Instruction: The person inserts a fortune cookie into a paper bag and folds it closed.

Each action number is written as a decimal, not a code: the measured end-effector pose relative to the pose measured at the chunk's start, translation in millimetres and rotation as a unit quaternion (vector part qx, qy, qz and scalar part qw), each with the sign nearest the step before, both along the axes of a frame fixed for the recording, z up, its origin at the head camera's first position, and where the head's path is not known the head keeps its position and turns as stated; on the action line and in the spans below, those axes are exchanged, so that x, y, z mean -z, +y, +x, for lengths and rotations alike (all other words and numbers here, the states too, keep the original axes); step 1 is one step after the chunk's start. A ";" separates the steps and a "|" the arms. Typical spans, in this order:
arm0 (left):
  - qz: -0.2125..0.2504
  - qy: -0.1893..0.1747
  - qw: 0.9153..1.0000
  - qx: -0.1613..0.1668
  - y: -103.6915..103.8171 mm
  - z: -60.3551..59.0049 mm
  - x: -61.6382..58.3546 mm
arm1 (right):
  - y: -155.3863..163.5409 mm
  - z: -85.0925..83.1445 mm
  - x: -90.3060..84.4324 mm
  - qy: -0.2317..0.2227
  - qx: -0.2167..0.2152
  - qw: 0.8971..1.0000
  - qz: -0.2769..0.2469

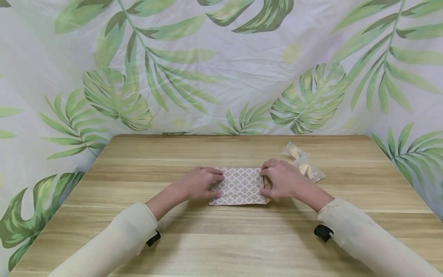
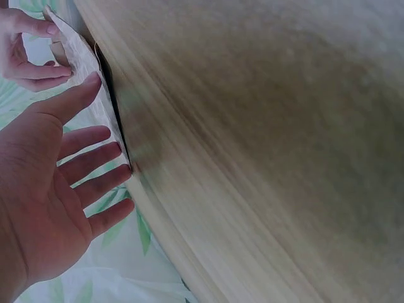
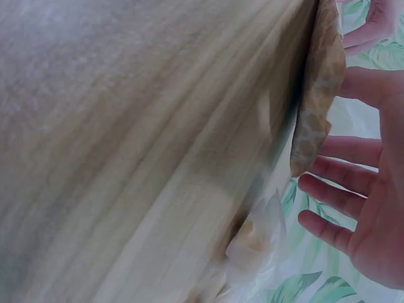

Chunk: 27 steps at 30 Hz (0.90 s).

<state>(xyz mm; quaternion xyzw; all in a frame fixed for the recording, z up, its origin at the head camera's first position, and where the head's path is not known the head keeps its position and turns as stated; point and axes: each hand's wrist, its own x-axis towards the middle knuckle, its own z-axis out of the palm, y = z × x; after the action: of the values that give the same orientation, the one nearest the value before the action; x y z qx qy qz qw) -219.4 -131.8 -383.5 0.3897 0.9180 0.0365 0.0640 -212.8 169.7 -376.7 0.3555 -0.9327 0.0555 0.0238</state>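
Bare worktop [image 1: 221, 246] lies open near and left; 2 wrapped snacks [image 1: 304, 163] sit just right of the right hand [image 1: 282, 179].

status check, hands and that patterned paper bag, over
Left hand open, fingers on the patterned paper bag's left edge. Right hand at its right edge, grip unclear. Bag flat on the table. Wrapped snacks behind right hand, not in the way.

The bag [image 1: 239, 186] lies flat at the centre of the table [image 1: 221, 238]. The left hand [image 1: 199, 183] rests at its left edge, the right hand [image 1: 282, 178] at its right edge. Two packets [image 1: 303, 165] lie just behind the right hand.
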 end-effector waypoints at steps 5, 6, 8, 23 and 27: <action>0.000 -0.003 1.000 -0.009 -1.9 0.7 -0.4 | -0.5 -0.2 -1.6 -0.006 0.004 1.000 0.013; -0.001 -0.003 1.000 -0.011 -2.6 0.7 -0.4 | -0.6 -0.4 -1.6 -0.009 0.006 1.000 0.013; -0.005 -0.005 1.000 -0.016 -4.0 0.4 -0.1 | -0.9 -0.9 -1.1 -0.013 0.010 1.000 0.014; -0.003 -0.014 0.999 -0.034 -16.2 0.3 -0.2 | -7.5 -5.7 6.9 -0.068 0.027 0.997 -0.003; -0.002 -0.017 0.999 -0.037 -16.3 -0.7 -2.1 | -7.6 -7.8 7.6 -0.070 0.028 0.997 -0.010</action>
<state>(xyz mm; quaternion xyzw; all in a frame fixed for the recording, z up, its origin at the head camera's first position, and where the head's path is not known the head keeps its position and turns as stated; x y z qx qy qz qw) -220.1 -148.1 -381.5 0.3543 0.9308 0.0434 0.0792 -220.7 162.1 -384.3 0.3246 -0.9410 0.0884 -0.0366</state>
